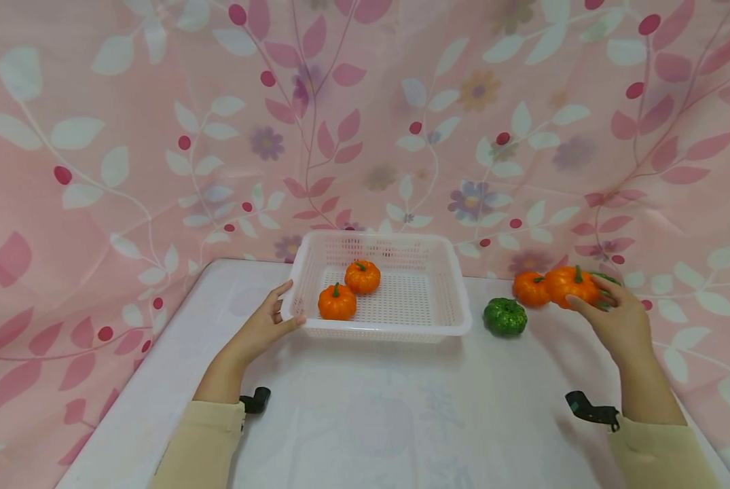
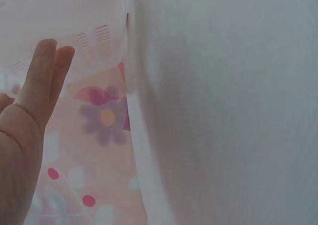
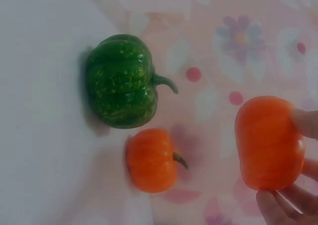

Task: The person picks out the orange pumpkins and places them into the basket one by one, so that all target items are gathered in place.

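We see two bare hands at work over a white table (image 1: 371, 407) set against a pink flowered cloth (image 1: 371, 136). The left hand (image 1: 265, 322) rests at the near left corner of a white plastic basket (image 1: 377, 329); its thumb lies on the front rim and its fingers reach along the left side. In the left wrist view, we find two of these fingers straight and close together against the outer wall. The right hand (image 1: 624, 322) pinches an orange pumpkin (image 1: 566, 286) between thumb and fingertips, to the right of the basket and well apart from it. Inside the basket, toward its left, we note a rear pumpkin (image 1: 362, 278) and a front pumpkin (image 1: 337, 302), both orange with green stems. A green pumpkin (image 1: 505, 317) sits on the table just beside the basket's right side; near it, a smaller orange one (image 1: 530, 290) stands partly behind the held pumpkin. Behind the right fingers we glimpse a green object (image 1: 606, 277), mostly hidden.
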A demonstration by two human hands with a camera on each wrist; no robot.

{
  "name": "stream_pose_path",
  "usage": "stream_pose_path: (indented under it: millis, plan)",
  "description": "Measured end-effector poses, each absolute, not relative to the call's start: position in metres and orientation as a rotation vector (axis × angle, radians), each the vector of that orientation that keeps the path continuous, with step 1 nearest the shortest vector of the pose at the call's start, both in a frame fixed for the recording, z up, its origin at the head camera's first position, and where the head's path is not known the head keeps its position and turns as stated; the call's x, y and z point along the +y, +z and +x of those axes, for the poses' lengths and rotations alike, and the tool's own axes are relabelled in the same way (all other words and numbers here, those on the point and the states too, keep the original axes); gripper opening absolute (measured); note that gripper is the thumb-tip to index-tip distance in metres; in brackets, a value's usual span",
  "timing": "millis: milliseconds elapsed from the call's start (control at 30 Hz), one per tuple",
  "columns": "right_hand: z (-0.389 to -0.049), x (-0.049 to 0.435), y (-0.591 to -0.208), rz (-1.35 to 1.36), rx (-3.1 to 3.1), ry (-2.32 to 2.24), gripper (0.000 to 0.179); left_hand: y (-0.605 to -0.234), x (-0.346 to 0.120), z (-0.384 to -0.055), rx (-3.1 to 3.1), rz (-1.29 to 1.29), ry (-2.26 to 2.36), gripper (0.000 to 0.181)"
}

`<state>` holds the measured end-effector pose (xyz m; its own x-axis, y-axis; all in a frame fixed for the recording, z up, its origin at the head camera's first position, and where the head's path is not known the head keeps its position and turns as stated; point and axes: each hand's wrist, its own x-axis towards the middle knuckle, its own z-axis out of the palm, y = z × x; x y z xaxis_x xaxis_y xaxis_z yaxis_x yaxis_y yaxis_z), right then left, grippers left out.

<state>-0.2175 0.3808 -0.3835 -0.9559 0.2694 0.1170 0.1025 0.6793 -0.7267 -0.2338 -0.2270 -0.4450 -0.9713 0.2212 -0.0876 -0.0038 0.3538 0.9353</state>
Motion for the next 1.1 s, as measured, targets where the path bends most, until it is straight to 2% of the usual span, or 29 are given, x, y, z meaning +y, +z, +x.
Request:
stream_pose_path:
  millis: [400,1100]
  plan:
    - [-0.215,0.353,-0.370,-0.145,-2.664,1.130,0.080,-0.444,-0.227,-0.234,2.408,0.227,1.670,0.096]
    - [-0.218,0.295,-0.375,0.048,-2.622,1.266,0.075,-0.444,-0.227,-0.234,2.437,0.213,1.653,0.096]
